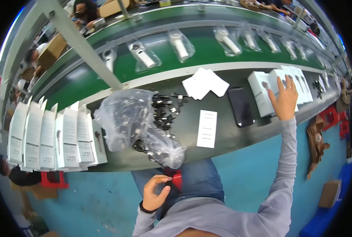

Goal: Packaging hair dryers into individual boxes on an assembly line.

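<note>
Right hand (285, 98) spread over the white boxes (259, 94) at the counter's (228, 144) right; left hand (155, 194) empty, thumb and fingers apart, near side; best grasp one box squarely, leaving neighbours undisturbed.

Dark bench (225, 118) beside a green belt (201, 53)

Open white boxes (68, 138) line the bench's left end. Rightward lie a plastic bag (124, 116), black cables (163, 113), white papers (201, 83), a printed slip (207, 128), a black phone (241, 106) and grouped white cartons (261, 93). Bagged white devices (179, 44) lie along the belt.
</note>
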The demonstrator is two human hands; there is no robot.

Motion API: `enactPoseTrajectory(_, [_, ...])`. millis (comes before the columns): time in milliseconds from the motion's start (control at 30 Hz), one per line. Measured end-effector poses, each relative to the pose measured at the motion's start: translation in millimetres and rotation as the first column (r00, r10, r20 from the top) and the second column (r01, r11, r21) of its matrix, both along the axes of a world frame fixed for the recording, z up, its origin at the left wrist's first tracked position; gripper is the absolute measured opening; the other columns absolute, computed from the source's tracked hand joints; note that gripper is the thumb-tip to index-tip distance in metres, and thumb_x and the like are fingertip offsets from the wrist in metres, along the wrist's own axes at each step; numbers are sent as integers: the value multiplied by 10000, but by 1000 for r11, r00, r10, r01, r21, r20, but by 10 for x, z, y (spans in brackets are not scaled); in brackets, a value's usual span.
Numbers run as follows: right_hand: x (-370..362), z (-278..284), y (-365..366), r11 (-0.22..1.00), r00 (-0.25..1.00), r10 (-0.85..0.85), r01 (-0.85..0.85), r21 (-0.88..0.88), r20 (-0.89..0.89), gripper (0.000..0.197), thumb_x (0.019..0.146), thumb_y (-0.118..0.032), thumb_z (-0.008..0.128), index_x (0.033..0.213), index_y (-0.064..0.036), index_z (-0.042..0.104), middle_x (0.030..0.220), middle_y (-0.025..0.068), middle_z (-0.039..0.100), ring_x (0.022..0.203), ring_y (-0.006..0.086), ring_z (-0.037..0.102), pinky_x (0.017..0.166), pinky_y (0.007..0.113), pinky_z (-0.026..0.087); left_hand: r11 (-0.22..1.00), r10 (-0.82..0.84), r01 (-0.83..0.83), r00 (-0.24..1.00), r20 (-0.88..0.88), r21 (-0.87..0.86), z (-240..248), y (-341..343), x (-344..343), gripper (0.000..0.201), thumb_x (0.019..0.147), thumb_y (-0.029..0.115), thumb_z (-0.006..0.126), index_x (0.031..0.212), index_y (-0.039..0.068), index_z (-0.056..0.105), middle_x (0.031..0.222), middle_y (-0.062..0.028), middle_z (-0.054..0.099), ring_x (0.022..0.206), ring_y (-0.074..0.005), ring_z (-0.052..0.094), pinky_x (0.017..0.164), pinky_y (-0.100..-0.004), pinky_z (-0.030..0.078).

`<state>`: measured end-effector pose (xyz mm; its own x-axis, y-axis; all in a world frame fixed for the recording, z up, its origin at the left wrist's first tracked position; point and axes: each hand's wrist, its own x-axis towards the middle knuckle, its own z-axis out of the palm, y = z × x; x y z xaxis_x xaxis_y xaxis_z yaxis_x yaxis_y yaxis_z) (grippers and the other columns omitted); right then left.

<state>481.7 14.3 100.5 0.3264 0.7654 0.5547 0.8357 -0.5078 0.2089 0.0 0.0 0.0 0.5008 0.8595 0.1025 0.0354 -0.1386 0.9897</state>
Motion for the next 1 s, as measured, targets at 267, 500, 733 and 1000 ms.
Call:
enactPoseTrajectory(267, [-1251,-77,2704,727,472,580,-668,161,-664,544,830,-382,632,1234,-30,535,1074,199,605,993,291,590,809,359,475,965,-105,113,993,47,-238,78,165,-324,153,827,6,608,973,-24,577,928,-119,624,940,-227,620,848,-341,471])
enactPoseTrajectory(500, [-2431,-488,5214,731,522,527,-681,44,-670,787,740,-542,643,1316,-40,452,1178,213,580,999,316,612,901,353,457,914,3,41,994,108,-405,-71,131,-597,136,855,-14,582,990,-15,566,977,-141,626,954,-214,615,830,-322,474])
enactPoseTrajectory(733, [-2697,-648,6176,601,548,249,-734,-316,-799,354,685,-297,702,908,-24,688,913,123,669,754,206,626,687,384,509,831,309,-180,936,168,-527,-117,97,-952,160,871,16,584,1026,-10,554,1029,-163,623,994,-215,594,844,-312,462])
enactPoseTrajectory(1000, [-2031,-447,5631,713,596,271,-652,-259,-756,306,738,-253,606,913,-9,669,885,137,675,789,224,655,684,368,514,792,577,-434,761,-295,430,1331,543,-1528,183,723,139,695,770,-17,612,731,-134,628,667,-244,625,622,-322,496])
